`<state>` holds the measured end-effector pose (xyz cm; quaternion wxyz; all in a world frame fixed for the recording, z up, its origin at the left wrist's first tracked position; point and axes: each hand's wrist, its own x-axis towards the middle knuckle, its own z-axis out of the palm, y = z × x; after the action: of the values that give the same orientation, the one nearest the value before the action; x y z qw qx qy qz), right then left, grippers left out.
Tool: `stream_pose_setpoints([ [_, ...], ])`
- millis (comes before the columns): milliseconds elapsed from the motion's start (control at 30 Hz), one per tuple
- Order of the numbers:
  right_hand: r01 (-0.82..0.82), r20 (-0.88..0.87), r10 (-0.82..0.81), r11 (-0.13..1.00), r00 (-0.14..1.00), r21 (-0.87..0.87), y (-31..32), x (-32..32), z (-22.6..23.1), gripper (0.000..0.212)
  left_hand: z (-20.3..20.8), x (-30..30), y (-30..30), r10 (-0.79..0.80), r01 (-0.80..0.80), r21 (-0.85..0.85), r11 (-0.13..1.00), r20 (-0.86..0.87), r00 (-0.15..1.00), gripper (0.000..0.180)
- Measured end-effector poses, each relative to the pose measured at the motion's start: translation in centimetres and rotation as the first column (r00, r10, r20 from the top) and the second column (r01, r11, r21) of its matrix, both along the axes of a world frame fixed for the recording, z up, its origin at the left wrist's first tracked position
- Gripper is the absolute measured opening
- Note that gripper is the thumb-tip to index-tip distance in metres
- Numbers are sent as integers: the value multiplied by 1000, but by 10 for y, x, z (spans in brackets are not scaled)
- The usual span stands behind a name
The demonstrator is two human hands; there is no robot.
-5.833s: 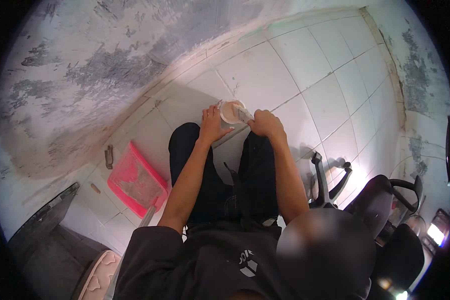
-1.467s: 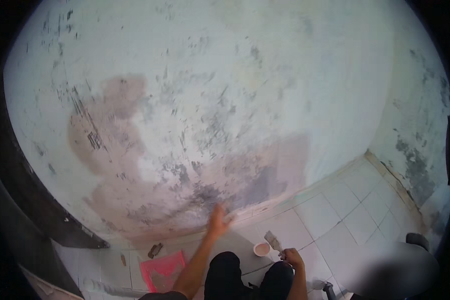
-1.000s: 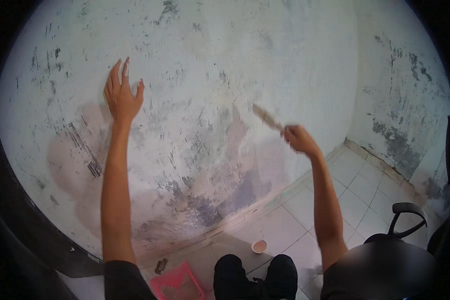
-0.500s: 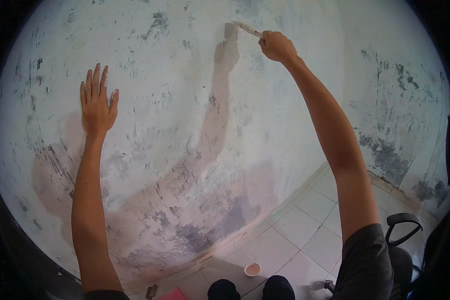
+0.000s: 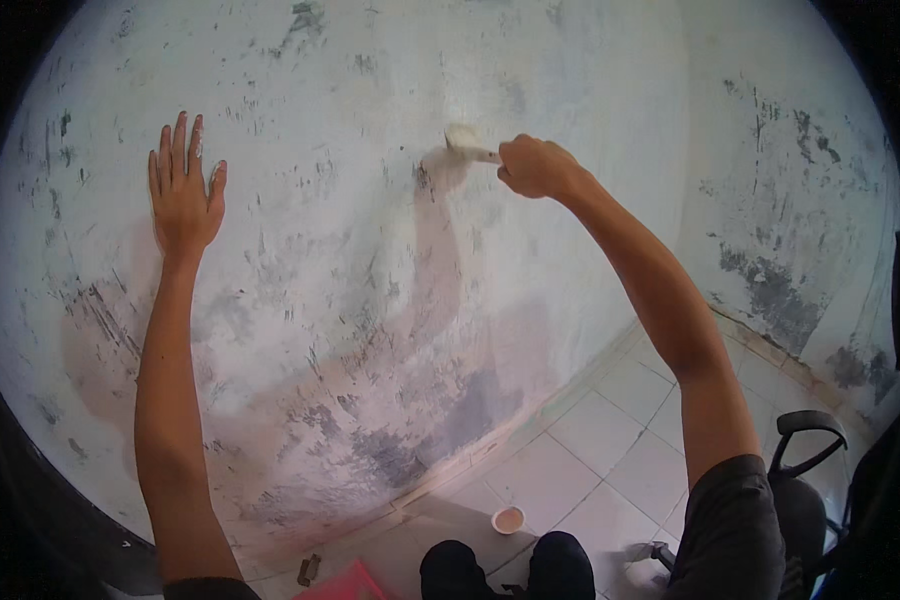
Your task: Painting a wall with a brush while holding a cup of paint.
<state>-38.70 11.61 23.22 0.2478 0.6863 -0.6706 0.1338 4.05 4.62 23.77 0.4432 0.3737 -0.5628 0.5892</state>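
Right hand [image 5: 535, 166] is closed around the handle of a small brush [image 5: 467, 146], fist tight. Brush head is pressed to the wall [image 5: 590, 80], high up, a bit right of the wall's middle. A pale streak runs down the wall right below the brush; can't tell if it's wet coating or shadow.

Left hand [image 5: 183, 190] is flat on the wall, fingers spread wide, holding nothing. It sits well apart from the brush, toward the wall's left side, at about the same height. White smears on its fingertips.

Wall surface is patchy: grey scuffs and dark flecks all over, a pinkish-brown stain across the lower half, darker grey blotches near the bottom edge. Side wall on the right has dark mould-like patches low down.

Nothing stands between either hand and the wall. Both arms are stretched out and up.

Floor [image 5: 610, 430]: pale square tiles. A small cup [image 5: 508, 519] with pinkish contents stands on the tiles near the foot of the wall, just ahead of the person's knees [image 5: 510, 565]. A pink tray [image 5: 340, 582] lies at the lower edge of the view, with a small dark object [image 5: 310, 569] just beside it on the left. A black office chair [image 5: 810, 450] stands on the floor's right side, close to the right elbow.
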Motion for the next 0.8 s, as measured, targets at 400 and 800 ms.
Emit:
stream_pose_setpoints([
  [400,-16,-56,22,995,998,100,18,-4,-26,25,0,-2,-2,3,-3,14,1000,-15,1000,59],
  [800,77,-69,-94,973,993,-216,-11,18,50,30,0,-3,-6,-17,17,-20,1000,0,1000,58],
])
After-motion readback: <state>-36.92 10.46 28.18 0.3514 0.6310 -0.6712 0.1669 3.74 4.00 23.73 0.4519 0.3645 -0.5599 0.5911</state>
